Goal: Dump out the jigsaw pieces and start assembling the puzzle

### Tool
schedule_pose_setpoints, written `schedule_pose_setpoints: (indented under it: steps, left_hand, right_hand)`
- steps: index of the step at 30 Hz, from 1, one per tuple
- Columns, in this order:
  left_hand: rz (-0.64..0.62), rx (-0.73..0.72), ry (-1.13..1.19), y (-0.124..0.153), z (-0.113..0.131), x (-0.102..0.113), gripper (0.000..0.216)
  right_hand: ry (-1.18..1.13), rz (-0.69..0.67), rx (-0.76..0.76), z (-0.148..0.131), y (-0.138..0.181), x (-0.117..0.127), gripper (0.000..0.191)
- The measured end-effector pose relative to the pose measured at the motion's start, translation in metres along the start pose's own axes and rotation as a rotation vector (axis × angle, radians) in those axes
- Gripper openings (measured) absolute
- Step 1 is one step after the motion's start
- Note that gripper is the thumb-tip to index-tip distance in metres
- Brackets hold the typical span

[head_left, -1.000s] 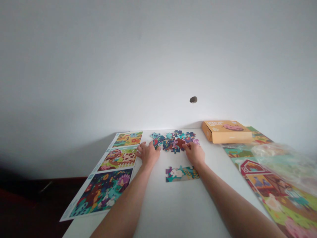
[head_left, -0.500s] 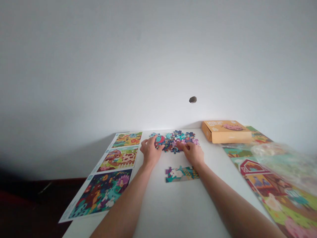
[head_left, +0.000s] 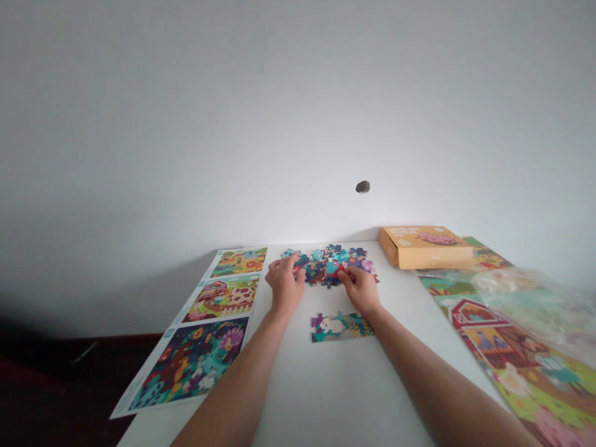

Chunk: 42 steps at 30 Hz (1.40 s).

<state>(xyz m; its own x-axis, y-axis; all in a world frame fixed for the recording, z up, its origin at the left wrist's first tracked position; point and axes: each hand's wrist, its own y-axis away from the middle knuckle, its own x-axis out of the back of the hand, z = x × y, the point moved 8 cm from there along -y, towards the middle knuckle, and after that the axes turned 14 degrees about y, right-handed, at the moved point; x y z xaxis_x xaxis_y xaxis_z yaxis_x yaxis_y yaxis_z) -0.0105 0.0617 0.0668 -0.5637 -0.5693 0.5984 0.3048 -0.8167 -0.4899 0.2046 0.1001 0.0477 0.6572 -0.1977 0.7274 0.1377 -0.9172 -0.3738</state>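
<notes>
Near the far edge of the table [head_left: 307, 385], the right hand [head_left: 363, 292] pinches 1 likely light, stiff puzzle piece [head_left: 334, 270] by its rim; half-curled left hand's [head_left: 287, 287] hold unclear.

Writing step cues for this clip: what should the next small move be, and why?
I'd probably bring the red-and-teal piece down to the rabbit section to check its fit. The right hand appears to pinch that piece over the loose pile, and the section lies nearer the person, its far edge uneven.
</notes>
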Motion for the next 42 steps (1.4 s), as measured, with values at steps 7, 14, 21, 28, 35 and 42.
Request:
schedule_pose_setpoints:
  steps: [7, 14, 21, 28, 35, 42]
  left_hand:
    - [-0.074, 0.275, -0.240, -0.001, -0.040, -0.007, 0.033]
    - [-0.049, 0.239, -0.208, -0.001, -0.039, -0.006, 0.033]
    - [-0.007, 0.213, -0.119, -0.004, -0.034, -0.002, 0.036]
    - [-0.032, -0.052, 0.384, -0.006, -0.005, -0.006, 0.041]
    - [-0.322, -0.014, 0.945, 0.008, 0.017, -0.035, 0.047]
    - [-0.229, 0.073, 0.989, 0.005, 0.011, -0.031, 0.046]
  right_hand:
    - [0.042, -0.004, -0.055, 0.006, -0.001, -0.001, 0.034]
    - [0.040, -0.023, -0.055, 0.006, -0.001, -0.001, 0.032]
    - [0.046, -0.028, -0.068, 0.007, -0.001, -0.001, 0.032]
    - [0.028, -0.027, -0.045, 0.005, -0.002, -0.002, 0.034]
    - [-0.019, -0.034, 0.000, 0.001, 0.000, -0.003, 0.039]
    - [-0.048, -0.025, 0.035, -0.002, 0.000, -0.004, 0.041]
